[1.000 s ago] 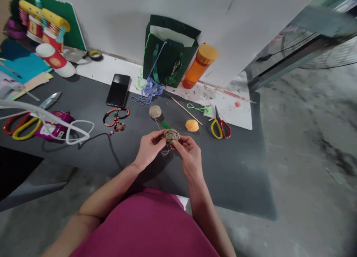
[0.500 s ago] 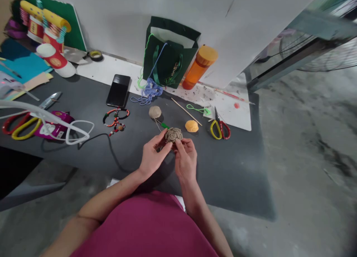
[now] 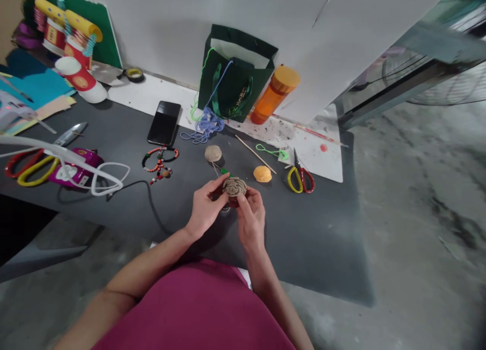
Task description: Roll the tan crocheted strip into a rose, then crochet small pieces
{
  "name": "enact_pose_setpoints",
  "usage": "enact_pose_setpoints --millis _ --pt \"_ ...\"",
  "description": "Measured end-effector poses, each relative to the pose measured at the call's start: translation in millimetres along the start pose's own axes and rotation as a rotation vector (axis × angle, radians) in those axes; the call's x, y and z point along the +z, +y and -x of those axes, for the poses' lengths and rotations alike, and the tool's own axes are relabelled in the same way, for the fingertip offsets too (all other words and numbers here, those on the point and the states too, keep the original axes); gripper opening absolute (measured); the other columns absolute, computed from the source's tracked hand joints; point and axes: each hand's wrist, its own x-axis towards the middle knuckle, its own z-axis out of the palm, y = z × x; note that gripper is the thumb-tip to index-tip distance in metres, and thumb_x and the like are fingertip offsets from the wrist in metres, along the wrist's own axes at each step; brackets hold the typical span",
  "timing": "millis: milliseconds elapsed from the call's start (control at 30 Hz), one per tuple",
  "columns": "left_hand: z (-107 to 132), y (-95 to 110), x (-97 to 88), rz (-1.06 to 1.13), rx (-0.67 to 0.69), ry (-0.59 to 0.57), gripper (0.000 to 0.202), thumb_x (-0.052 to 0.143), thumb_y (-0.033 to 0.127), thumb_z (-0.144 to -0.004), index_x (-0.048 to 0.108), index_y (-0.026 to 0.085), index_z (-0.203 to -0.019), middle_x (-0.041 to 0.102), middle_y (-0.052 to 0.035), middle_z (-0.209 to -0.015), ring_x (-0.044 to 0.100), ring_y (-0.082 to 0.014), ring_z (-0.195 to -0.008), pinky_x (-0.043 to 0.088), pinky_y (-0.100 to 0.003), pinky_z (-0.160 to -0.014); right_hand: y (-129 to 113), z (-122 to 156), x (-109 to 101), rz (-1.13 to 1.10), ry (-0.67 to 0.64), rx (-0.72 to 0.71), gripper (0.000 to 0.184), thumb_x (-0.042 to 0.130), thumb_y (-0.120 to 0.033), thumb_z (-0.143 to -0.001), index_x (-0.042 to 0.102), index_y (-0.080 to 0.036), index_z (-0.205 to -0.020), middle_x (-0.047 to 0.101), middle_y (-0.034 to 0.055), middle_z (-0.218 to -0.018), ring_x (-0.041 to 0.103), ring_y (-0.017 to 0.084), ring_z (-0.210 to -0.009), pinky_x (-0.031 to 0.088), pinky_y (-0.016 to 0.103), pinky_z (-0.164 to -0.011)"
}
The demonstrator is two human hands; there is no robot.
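Note:
Between both hands is a brown crocheted flower (image 3: 234, 187), coiled like a rose, held just above the dark table. My left hand (image 3: 207, 208) is closed on its left edge with thumb and fingers. My right hand (image 3: 251, 216) grips its right side, the thumb lying on the lower front edge. Something dark red shows beneath the flower, too small to make out. Behind it lies a green-handled tool (image 3: 225, 172), probably a crochet hook, its far part hidden. A ball of beige yarn (image 3: 213, 153) sits further back, a strand running from it toward the hands.
Right of the hands lie an orange ball (image 3: 262, 174) and small scissors (image 3: 300, 178). A thin stick (image 3: 255, 154), phone (image 3: 164, 123), beaded bracelets (image 3: 160, 163) and blue cord (image 3: 207, 125) are behind. A green paper bag (image 3: 237, 82) and orange bottle (image 3: 275, 94) stand at the wall.
The flower has tipped slightly and moved a little left, and dark red now shows under it. Both hands keep their hold. The whole view has shifted slightly.

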Motion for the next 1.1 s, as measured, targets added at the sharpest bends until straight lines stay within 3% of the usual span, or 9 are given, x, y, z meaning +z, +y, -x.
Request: enact_pose_setpoints --millis 100,267,367,467,667,800,933,1100 --pt "-5 2 -4.6 -0.022 -0.020 -0.034 0.044 0.077 0.016 -0.069 0.079 0.019 -0.113 0.078 -0.0061 -0.110 0.072 -0.0203 -0.100 0.055 -0.033 -0.095 -5 -6 -5 0.065 0.004 0.009 0.038 0.083 -0.044 -0.070 0.066 -0.021 -0.094 0.071 0.0027 -0.087 0.063 0.015 -0.074 0.052 0.031 -0.070" --pt "-8 1 -4.3 0.154 -0.179 -0.014 0.046 0.078 0.014 -0.067 0.078 0.017 -0.113 0.078 -0.0057 -0.104 0.070 -0.0168 -0.093 0.054 -0.031 -0.091 -2 -11 -4 -0.051 -0.040 0.074 0.036 0.083 -0.046 -0.067 0.065 -0.021 -0.085 0.069 0.0020 -0.084 0.060 0.014 -0.069 0.052 0.030 -0.067" --pt "-3 -2 -1.6 0.187 -0.165 0.032 0.046 0.081 0.018 -0.068 0.078 0.019 -0.113 0.076 -0.0046 -0.102 0.068 -0.0151 -0.090 0.054 -0.029 -0.089 2 -8 -1 -0.047 0.011 0.015 0.035 0.082 -0.045 -0.070 0.063 -0.022 -0.086 0.069 0.0014 -0.085 0.062 0.014 -0.073 0.053 0.030 -0.070" --pt "3 -3 0.3 0.208 -0.148 0.029 0.043 0.081 0.023 -0.071 0.078 0.020 -0.113 0.075 -0.0061 -0.110 0.068 -0.0179 -0.100 0.053 -0.031 -0.094 6 -4 2 0.009 0.055 -0.061 0.031 0.078 -0.045 -0.075 0.061 -0.023 -0.087 0.068 -0.0004 -0.083 0.062 0.014 -0.072 0.052 0.029 -0.071" --pt "3 0 -0.3 0.189 -0.129 -0.041 0.041 0.079 0.023 -0.072 0.076 0.018 -0.113 0.075 -0.0080 -0.113 0.069 -0.0200 -0.104 0.054 -0.033 -0.094 0 -4 -1 0.026 -0.007 -0.030 0.030 0.077 -0.045 -0.076 0.061 -0.023 -0.089 0.069 -0.0002 -0.084 0.063 0.014 -0.072 0.053 0.031 -0.069" --pt "1 2 0.6 0.066 -0.033 -0.030 0.035 0.078 0.023 -0.073 0.076 0.018 -0.108 0.074 -0.0074 -0.107 0.070 -0.0197 -0.099 0.055 -0.033 -0.092 -10 -7 -6 0.070 -0.074 0.009 0.036 0.078 -0.046 -0.074 0.065 -0.022 -0.096 0.074 0.0031 -0.091 0.067 0.017 -0.077 0.055 0.033 -0.075" --pt "3 4 1.3 -0.108 0.125 -0.037 0.034 0.073 0.017 -0.075 0.077 0.020 -0.109 0.070 -0.0046 -0.099 0.068 -0.0155 -0.088 0.055 -0.028 -0.085 -12 -11 -9 0.140 -0.044 0.014 0.038 0.081 -0.043 -0.070 0.069 -0.021 -0.097 0.076 0.0051 -0.094 0.069 0.019 -0.086 0.055 0.034 -0.080" --pt "7 4 0.2 -0.185 0.166 -0.033 0.033 0.067 0.014 -0.079 0.077 0.021 -0.110 0.069 -0.0033 -0.093 0.066 -0.0140 -0.084 0.055 -0.025 -0.080 -9 -16 -10 0.202 -0.037 0.010 0.025 0.077 -0.034 -0.069 0.069 -0.020 -0.088 0.074 0.0025 -0.080 0.067 0.018 -0.075 0.054 0.033 -0.072"
